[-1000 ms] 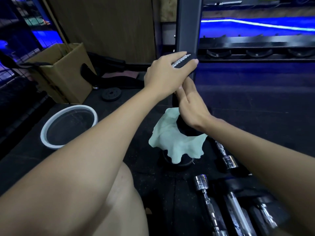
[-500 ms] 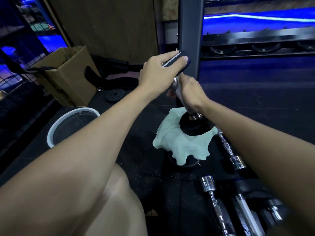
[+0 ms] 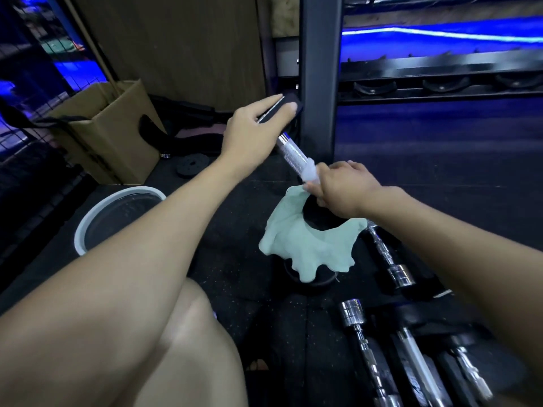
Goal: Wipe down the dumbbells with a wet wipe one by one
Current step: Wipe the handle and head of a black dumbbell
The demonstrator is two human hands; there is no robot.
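At the far left a brown cardboard box (image 3: 108, 133) stands open on the dark rubber floor (image 3: 235, 259), and just in front of it sits a round white-rimmed basin (image 3: 117, 214) with a dark inside. Behind these, a small black weight plate (image 3: 192, 165) lies flat on the floor. The person's left hand (image 3: 252, 133) reaches forward from the lower left and is closed around the black upper end plate (image 3: 289, 105) of a tilted dumbbell with a knurled chrome handle (image 3: 293, 152), fingers curled over the top and thumb along its edge. The dumbbell leans from upper left down to lower right, its lower black end near the floor and partly covered. A dark vertical steel post (image 3: 320, 83) of a rack rises just behind it. The right hand (image 3: 343, 186) is closed around the lower part of the chrome handle, pinching a pale mint-green wet wipe (image 3: 305, 245) against the metal; most of the wipe hangs loose below the hand, draped over the dumbbell's lower end. To the right and below, several more chrome-handled dumbbells (image 3: 390, 259) lie on the floor side by side, close together. At upper right, a black storage rack shelf (image 3: 440, 83) runs across under blue light.
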